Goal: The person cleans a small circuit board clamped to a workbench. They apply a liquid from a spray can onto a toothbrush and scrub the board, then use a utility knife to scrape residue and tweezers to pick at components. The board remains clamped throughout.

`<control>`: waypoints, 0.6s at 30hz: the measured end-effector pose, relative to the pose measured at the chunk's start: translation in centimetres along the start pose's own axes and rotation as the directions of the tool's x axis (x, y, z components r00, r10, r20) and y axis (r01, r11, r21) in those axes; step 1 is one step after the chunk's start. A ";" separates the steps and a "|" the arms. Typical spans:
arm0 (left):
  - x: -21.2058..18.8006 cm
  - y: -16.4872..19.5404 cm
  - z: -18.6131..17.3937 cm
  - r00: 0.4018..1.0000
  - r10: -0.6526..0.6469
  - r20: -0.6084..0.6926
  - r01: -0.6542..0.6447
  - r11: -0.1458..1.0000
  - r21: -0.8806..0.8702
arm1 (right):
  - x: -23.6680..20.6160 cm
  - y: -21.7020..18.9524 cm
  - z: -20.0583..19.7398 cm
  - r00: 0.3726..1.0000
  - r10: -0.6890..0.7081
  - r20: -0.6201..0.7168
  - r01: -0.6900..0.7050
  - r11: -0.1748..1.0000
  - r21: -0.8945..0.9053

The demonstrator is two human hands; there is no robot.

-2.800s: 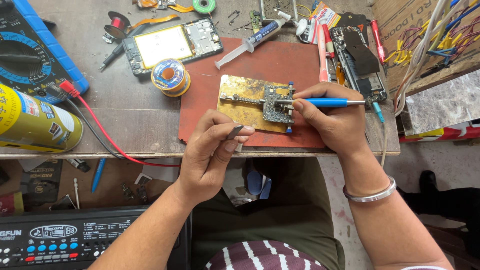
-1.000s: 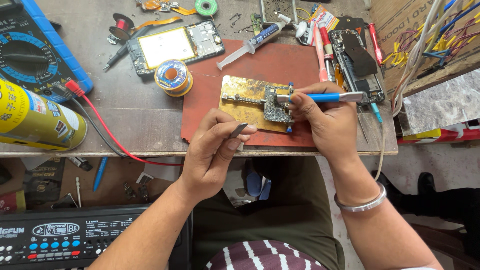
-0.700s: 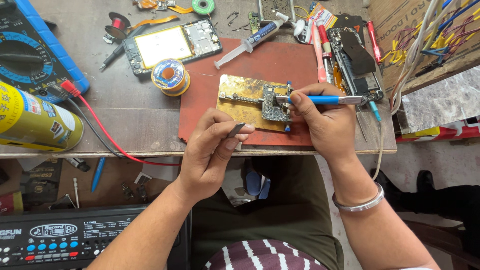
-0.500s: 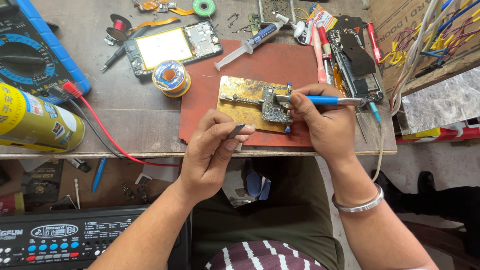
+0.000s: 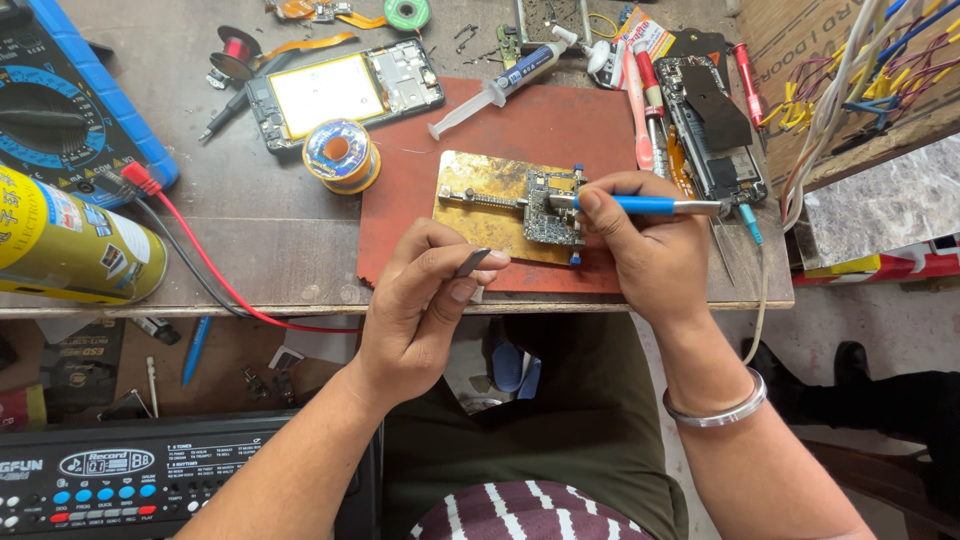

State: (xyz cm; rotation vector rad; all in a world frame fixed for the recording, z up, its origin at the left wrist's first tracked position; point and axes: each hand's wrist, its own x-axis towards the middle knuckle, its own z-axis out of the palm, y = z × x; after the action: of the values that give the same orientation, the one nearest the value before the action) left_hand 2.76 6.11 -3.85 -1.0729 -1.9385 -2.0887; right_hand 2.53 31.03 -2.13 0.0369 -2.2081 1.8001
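The right hand [image 5: 645,255] is held over the near right edge of the red mat [image 5: 520,140], its fingers curled and its grip closed around a blue-handled tool [image 5: 640,205]. The tool is laid almost level, its tip set on the small circuit board [image 5: 552,208] just to the left of the hand. The board is clamped in a brass-coloured holder plate [image 5: 485,195] that rests on the mat, near the tabletop's [image 5: 250,240] near edge. A metal bangle [image 5: 715,410] is worn on the right wrist.

The left hand [image 5: 425,310] is raised at the near edge of the tabletop, just left of the plate, with thumb and forefinger pinched on a small dark metal piece [image 5: 470,263]; what it is cannot be told.

Farther off, a syringe [image 5: 500,85] lies across the mat's far edge, and a solder spool [image 5: 340,155] stands just left of the mat. An opened phone [image 5: 345,90] lies beyond it. A yellow can [image 5: 70,240] lies on its side at the far left.
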 end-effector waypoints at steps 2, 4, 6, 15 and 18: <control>0.0 -0.1 0.1 1.000 0.021 0.003 -0.021 0.999 -0.036 | 0.1 -0.1 -0.1 0.998 0.059 -0.005 -0.059 0.998 0.027; 0.0 -0.1 0.1 1.000 0.002 0.003 -0.002 1.000 -0.016 | 0.1 -0.2 -0.1 0.997 0.078 -0.022 -0.077 0.996 0.048; -0.1 -0.1 0.0 1.000 0.001 0.004 -0.001 1.000 -0.012 | 0.1 -0.2 0.1 0.997 0.060 -0.043 -0.057 0.996 0.063; 0.0 -0.1 0.1 1.000 0.007 0.003 -0.007 1.000 -0.029 | 0.1 0.0 -0.2 0.997 -0.057 0.042 0.062 0.992 -0.110; 0.0 -0.1 0.1 1.000 0.014 0.002 -0.014 1.000 -0.023 | 0.2 0.0 -0.1 0.997 0.081 -0.007 -0.081 0.994 0.067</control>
State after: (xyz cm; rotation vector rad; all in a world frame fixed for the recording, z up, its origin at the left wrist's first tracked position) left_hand 2.73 6.23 -3.90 -1.0904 -1.9071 -2.1079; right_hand 2.39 31.16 -2.07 -0.0480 -2.1719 1.9125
